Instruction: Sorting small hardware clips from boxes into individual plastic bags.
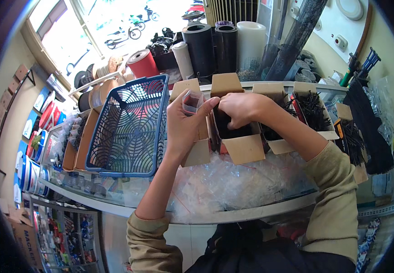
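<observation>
My left hand (184, 123) holds a small clear plastic bag (191, 103) upright, pinched between thumb and fingers. My right hand (240, 108) reaches down into an open cardboard box (242, 148) of dark small parts, fingers curled inside it; what they grip is hidden. Both hands are over a glass counter (233, 214), close together. A heap of empty clear plastic bags (233, 175) lies in front of the boxes.
An empty blue plastic basket (131, 129) leans at my left. More open cardboard boxes of black screws (313, 109) stand to the right. Rolls of black, white and red material (215, 45) stand behind. Shelves with goods (38, 132) line the left.
</observation>
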A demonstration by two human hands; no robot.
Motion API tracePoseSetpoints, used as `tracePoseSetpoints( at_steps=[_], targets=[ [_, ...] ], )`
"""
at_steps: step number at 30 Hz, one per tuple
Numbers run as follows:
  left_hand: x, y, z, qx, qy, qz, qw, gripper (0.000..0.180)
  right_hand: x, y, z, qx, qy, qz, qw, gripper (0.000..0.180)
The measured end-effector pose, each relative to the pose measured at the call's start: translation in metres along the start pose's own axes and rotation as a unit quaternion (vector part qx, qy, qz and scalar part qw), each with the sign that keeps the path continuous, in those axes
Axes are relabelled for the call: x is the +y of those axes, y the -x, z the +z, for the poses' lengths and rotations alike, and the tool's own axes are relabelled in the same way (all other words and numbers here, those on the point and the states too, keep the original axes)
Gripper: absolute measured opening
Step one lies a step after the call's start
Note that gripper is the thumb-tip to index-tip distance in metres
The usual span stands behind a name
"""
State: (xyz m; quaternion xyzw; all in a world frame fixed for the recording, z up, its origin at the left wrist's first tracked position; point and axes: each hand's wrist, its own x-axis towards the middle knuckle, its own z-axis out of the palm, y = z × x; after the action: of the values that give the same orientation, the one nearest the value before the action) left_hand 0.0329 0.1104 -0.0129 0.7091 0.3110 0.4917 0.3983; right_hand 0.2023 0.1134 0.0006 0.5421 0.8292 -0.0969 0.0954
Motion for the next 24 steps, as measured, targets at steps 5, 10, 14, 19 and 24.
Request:
tracePoseSetpoints(
  at_steps=[5, 10, 14, 19, 24],
  targets=[
    [-0.003, -0.001, 0.000, -0.008, -0.008, 0.008, 1.000, 0.028, 0.001, 0.001, -0.002, -0.023, 0.009, -0.009, 1.000, 0.035],
    [-0.002, 0.000, 0.002, -0.005, -0.008, 0.007, 1.000, 0.028, 0.005, -0.001, -0.001, -0.013, 0.012, -0.016, 1.000, 0.035],
    [-0.003, -0.001, 0.002, -0.007, 0.004, 0.010, 1.000, 0.029, 0.010, -0.010, -0.007, -0.076, 0.009, -0.019, 0.997, 0.038],
    [-0.003, 0.000, 0.000, -0.013, 0.003, 0.005, 1.000, 0.027, -0.002, -0.008, -0.016, -0.091, 0.007, 0.007, 0.996, 0.049],
    [-0.002, 0.000, 0.002, -0.019, 0.026, 0.006, 0.999, 0.024, 0.012, -0.011, -0.007, -0.084, -0.040, -0.024, 0.995, 0.056]
  ],
)
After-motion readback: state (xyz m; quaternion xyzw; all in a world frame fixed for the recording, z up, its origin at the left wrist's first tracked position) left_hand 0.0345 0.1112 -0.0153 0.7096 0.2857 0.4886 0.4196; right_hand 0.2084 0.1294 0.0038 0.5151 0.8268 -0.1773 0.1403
